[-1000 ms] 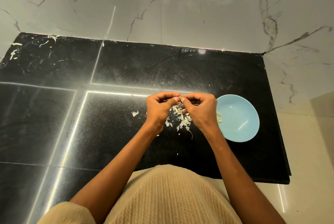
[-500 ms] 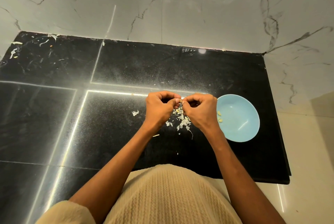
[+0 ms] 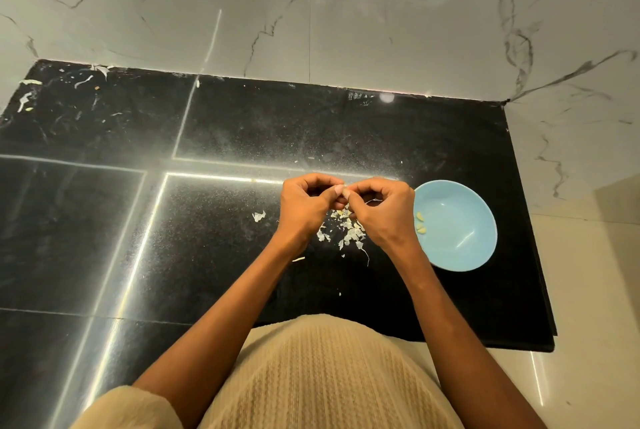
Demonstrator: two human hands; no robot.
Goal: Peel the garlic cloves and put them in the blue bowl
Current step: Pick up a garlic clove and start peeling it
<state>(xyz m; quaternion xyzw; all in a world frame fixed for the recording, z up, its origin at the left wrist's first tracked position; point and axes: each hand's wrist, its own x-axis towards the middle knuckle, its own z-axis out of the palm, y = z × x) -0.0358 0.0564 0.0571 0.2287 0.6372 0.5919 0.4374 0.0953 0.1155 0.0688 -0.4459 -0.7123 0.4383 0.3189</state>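
Observation:
My left hand and my right hand meet fingertip to fingertip above the black counter. Together they pinch a small garlic clove, mostly hidden by the fingers. Below the hands lies a pile of white garlic skins. The blue bowl stands just right of my right hand, and a few peeled cloves lie inside it near its left wall.
A loose skin flake lies left of my left hand, and more scraps sit at the counter's far left corner. A marble wall rises behind. The counter's right edge drops to a pale floor.
Both hands stay in place over the skin pile. The fingers have curled and shifted slightly around the clove.

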